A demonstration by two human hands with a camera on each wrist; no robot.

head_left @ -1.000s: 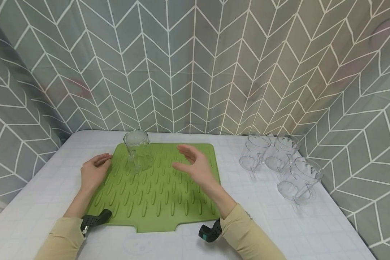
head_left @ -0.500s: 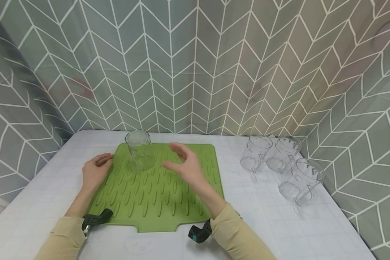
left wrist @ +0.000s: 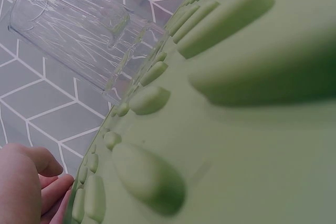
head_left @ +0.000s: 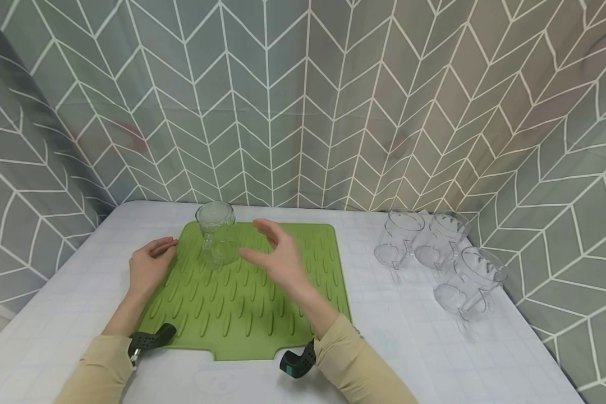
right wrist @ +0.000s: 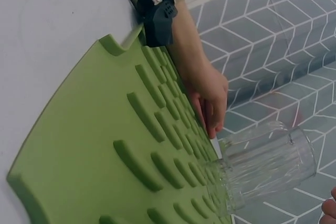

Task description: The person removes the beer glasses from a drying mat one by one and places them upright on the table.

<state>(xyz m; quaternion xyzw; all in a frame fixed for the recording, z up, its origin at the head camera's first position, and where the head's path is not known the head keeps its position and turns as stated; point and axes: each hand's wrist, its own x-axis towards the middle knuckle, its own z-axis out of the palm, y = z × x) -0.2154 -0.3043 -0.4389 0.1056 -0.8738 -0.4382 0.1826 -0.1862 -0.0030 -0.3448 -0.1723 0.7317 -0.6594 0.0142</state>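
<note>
A clear glass mug (head_left: 218, 235) stands on the back left part of a green ribbed mat (head_left: 252, 342). My left hand (head_left: 151, 265) rests at the mat's left edge with its fingers loosely curled, touching or almost touching the rim. In the left wrist view that hand (left wrist: 26, 187) shows at the lower left, below the glass mug (left wrist: 79, 30). Over the mat, my right hand (head_left: 278, 255) is just right of the mug, its thumb and fingers spread apart with nothing between them. The right wrist view shows the mug (right wrist: 268, 166) beside only a bit of the right fingers.
Several glass mugs are around; three, a left one (head_left: 398, 238), a back one (head_left: 440, 238) and a front one (head_left: 467, 280), stand close together on the white table (head_left: 399, 331) at the right. A patterned curtain (head_left: 283, 101) encloses the table's back and sides.
My right hand has moved left across the mat toward the glass mug, its fingers still apart. The left hand and the mugs stay in place; the head view shifts slightly.
</note>
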